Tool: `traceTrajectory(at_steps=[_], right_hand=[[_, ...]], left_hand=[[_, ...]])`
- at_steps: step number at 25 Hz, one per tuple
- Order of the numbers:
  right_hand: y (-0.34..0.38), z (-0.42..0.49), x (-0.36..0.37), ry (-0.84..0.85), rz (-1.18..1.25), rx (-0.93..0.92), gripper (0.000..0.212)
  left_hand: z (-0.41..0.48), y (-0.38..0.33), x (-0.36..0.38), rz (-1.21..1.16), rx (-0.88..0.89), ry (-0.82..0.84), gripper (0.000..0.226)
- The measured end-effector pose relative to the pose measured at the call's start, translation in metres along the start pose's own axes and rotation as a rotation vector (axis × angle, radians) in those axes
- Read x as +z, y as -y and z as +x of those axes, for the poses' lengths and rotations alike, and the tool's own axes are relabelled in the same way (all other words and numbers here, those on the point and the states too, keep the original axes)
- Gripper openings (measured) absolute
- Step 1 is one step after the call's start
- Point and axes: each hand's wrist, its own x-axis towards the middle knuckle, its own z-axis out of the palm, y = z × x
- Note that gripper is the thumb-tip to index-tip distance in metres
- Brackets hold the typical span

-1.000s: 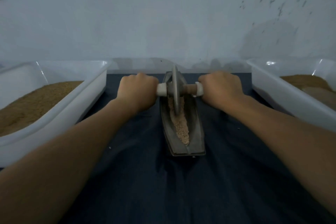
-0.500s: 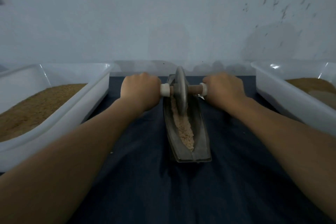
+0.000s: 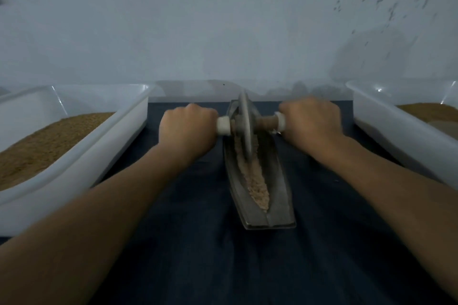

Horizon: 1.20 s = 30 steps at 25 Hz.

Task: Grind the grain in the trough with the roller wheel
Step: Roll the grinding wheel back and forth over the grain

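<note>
Roller wheel [image 3: 244,129] is seen upright at the far end of the trough [image 3: 280,181], frame centre, its rim sunk in pale grain [image 3: 255,181]. Its axle [image 3: 266,122] is gripped at both ends, left hand [image 3: 187,129] and right hand [image 3: 312,120] each curled tight round it. Wheel and trough are judged metal: heavy, stiff, apt to tip if pressed unevenly. Grain is loose and easily spilled. Left tub [image 3: 99,156] and right tub [image 3: 386,126], both holding brown meal, flank the dark cloth [image 3: 223,267], well clear of the stroke.
</note>
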Motion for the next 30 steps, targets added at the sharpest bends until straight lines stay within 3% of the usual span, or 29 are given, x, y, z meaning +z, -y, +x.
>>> traceTrajectory(at_steps=[4,6,8,10,12,14,18,20,23,25,28,30], right_hand=[[-0.006,0.009,0.006,0.092,0.085,0.039,0.020],[-0.011,-0.025,-0.002,-0.067,0.065,-0.059,0.030],[-0.020,-0.054,-0.013,-0.190,0.057,-0.156,0.037],[-0.022,-0.054,-0.012,-0.211,-0.025,-0.183,0.040],[-0.013,-0.033,-0.004,-0.125,-0.082,-0.103,0.037],[-0.001,0.003,0.001,-0.046,-0.012,-0.016,0.018],[0.002,0.025,-0.001,0.098,0.006,0.011,0.011],[-0.009,-0.002,-0.005,0.051,-0.015,-0.050,0.023],[-0.015,-0.045,-0.011,-0.177,-0.090,-0.109,0.041],[-0.014,-0.038,-0.004,-0.199,-0.069,-0.083,0.044],[-0.002,0.001,0.002,-0.035,-0.014,-0.005,0.021],[0.001,0.027,0.001,0.128,0.093,0.052,0.015]], left_hand=[[0.020,-0.002,-0.010,-0.008,0.023,0.084,0.009],[-0.009,0.002,-0.014,-0.012,0.093,0.001,0.004],[-0.037,0.010,-0.018,-0.028,0.155,-0.108,0.019],[-0.042,0.013,-0.015,-0.006,0.146,-0.204,0.030],[-0.032,0.008,-0.004,0.002,0.061,-0.090,0.024],[-0.002,0.002,0.005,-0.051,-0.014,-0.005,0.008],[0.028,0.002,-0.001,-0.106,-0.018,0.168,0.010],[0.005,0.006,-0.005,-0.079,0.043,0.076,0.004],[-0.035,0.013,-0.013,-0.066,0.183,-0.125,0.033],[-0.029,0.011,-0.012,-0.040,0.161,-0.141,0.035],[0.007,-0.001,-0.003,-0.059,0.006,0.042,0.005],[0.033,-0.003,-0.008,-0.069,-0.032,0.169,0.014]])
